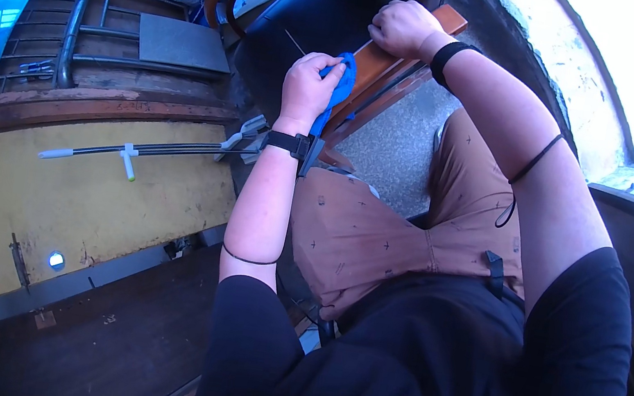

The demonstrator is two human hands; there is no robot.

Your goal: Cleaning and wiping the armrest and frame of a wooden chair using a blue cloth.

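A speckled grey floor (pixel 397 140) lies under a dark chair seat (pixel 285 31); a yellow panel (pixel 162 182) and metal rails (pixel 81 11) fill the left, bright window light the upper right. One blue cloth (pixel 347 78) lies against one wooden bar (pixel 382 61) beside the seat. The left hand (pixel 311 85) holds the cloth, thumb and fingers closed on it. The right hand (pixel 404 29) is curled at the bar's upper end; I cannot tell whether it grips. Two wristbands (pixel 288 142) show, one per arm. The cloth's far side is hidden; dark rims crop the corners.
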